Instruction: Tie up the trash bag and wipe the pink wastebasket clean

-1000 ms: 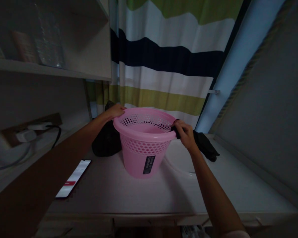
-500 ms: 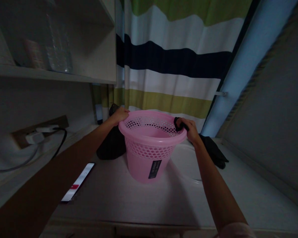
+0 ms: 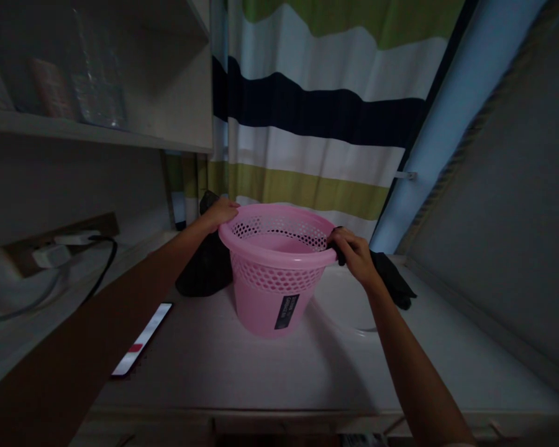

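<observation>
A pink plastic trash bin (image 3: 265, 304), with a mesh band under its rolled rim and a dark label on the front, stands upright on the white desk. My left hand (image 3: 220, 214) is closed over the rim at the left. At the right of the rim, my right hand (image 3: 356, 254) pinches a small bunch of black material (image 3: 338, 251) that looks like a plastic bag; the fingers hide most of it. Behind the bin's left side sits a black bag-like bundle (image 3: 207, 267), partly covered by my left forearm.
A lit phone (image 3: 144, 338) lies left of the bin. To the right are a white rounded tray or lid (image 3: 345, 304) and folded black material (image 3: 391, 279). Plugs and a cable (image 3: 109, 267) run along the left wall, under a shelf (image 3: 168, 139). A striped curtain (image 3: 307, 112) hangs behind.
The view has shifted slightly. My right hand has drawn the black material from inside the bin's rim outward, and less of it shows inside. My left hand stays on the rim.
</observation>
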